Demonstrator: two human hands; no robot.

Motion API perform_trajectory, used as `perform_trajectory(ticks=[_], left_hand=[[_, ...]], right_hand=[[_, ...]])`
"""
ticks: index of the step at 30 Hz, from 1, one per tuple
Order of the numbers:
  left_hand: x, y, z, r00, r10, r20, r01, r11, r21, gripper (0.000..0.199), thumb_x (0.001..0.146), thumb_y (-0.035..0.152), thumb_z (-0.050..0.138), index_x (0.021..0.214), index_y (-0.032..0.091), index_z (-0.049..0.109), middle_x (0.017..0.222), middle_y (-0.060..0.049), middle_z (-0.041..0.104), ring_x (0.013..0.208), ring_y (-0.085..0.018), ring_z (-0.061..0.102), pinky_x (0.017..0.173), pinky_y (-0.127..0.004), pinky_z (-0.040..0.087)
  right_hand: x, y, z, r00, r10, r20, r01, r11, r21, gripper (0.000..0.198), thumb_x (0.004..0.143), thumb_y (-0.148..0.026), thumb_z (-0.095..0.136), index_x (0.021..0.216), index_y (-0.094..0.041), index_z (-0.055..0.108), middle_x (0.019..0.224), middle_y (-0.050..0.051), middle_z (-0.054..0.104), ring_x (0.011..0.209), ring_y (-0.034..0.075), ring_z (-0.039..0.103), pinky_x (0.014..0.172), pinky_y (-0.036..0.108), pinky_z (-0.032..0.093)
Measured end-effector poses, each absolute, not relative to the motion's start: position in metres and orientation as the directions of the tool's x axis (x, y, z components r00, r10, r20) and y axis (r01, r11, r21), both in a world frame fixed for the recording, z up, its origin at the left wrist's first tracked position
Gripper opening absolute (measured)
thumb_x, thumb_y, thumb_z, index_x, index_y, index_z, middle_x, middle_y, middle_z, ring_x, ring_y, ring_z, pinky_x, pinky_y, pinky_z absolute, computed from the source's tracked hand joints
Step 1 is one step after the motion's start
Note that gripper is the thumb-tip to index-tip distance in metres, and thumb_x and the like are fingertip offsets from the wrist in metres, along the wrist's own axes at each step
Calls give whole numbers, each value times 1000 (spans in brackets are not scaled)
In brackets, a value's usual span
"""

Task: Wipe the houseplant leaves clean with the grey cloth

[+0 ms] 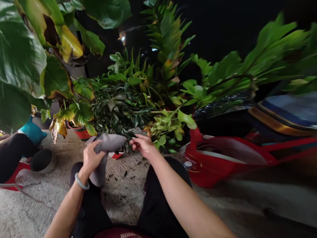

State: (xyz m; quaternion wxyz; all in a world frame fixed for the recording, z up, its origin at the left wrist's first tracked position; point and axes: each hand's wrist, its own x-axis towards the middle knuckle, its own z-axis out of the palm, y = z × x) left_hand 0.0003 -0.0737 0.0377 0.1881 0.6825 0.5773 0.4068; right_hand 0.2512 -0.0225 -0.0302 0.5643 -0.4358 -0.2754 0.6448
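My left hand (91, 157) is closed around a grey cloth (111, 143). One end of the cloth points right towards my other hand, and the rest hangs below my fingers. A pale bangle circles that wrist. Just right of the cloth's tip, my right hand (144, 145) is closed in a pinch at the edge of a dark-leaved potted plant (121, 108). What lies between those fingertips is too small to make out among the leaves. Part of a red and white pot (117, 155) shows between my hands, beneath the foliage.
Large-leaved plants (5, 42) hang over the upper left. A red plastic object (213, 166) stands close by my right knee, with a blurred striped bundle (289, 115) beyond it. At left a seated person (8, 153) is beside a dark bowl (43, 161) on the concrete floor (18, 219).
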Motion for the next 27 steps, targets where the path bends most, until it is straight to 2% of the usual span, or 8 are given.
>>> perform_trajectory(ticks=[2,7,9,13,17,19,22,27], left_hand=[[1,-95,32,23,933,358,569,-307,763,41,64,18,75,103,34,74,105,-1,74,101,-30,69,95,-53,56],[-9,-70,107,-299,724,622,572,-386,724,50,70,25,73,119,22,69,116,-5,70,111,-25,65,104,-43,51],[-11,-42,126,-345,664,663,593,-394,702,52,72,26,73,123,22,67,121,-5,68,116,-24,63,107,-40,47],[-6,-21,88,-272,822,501,558,-289,778,45,68,21,74,113,21,72,112,-7,72,108,-27,67,103,-45,51],[0,-62,31,-9,959,282,507,-239,828,35,63,21,77,98,24,76,95,-4,76,91,-28,72,92,-51,57],[-2,-81,36,-12,947,321,459,-280,843,31,64,25,78,95,25,77,90,-2,76,86,-26,73,86,-48,60],[-12,-80,84,-219,865,452,411,-338,847,40,64,30,77,103,21,75,94,-3,74,90,-23,71,87,-40,59],[-17,-24,131,-411,694,591,526,-349,776,42,63,26,74,104,19,71,99,-2,72,94,-20,67,90,-33,54]], right_hand=[[254,-23,-31,16,968,-249,-486,-210,-848,25,64,-18,80,84,-17,64,56,-1,68,36,10,54,36,21,44],[252,-24,-28,-6,971,-238,-496,-210,-843,24,63,-20,80,79,-18,62,55,-3,68,37,9,53,37,21,46],[248,-24,-27,-11,972,-236,-503,-209,-839,24,62,-21,80,77,-18,61,55,-3,69,37,9,53,37,21,46],[243,-23,-26,7,970,-245,-510,-207,-835,25,60,-19,81,77,-18,62,55,-2,69,36,10,54,36,21,46],[246,-22,-28,25,963,-268,-498,-221,-838,25,60,-15,79,80,-16,64,53,0,68,35,10,53,34,21,44],[249,-23,-29,27,962,-270,-495,-222,-840,24,60,-15,79,78,-16,63,52,-1,67,35,10,53,34,21,45],[251,-23,-28,33,965,-260,-498,-210,-842,25,61,-17,80,76,-18,61,52,-3,66,37,10,54,37,21,47],[245,-20,-28,42,969,-244,-495,-192,-848,31,60,-19,85,74,-18,58,53,-2,66,39,10,56,40,21,49]])
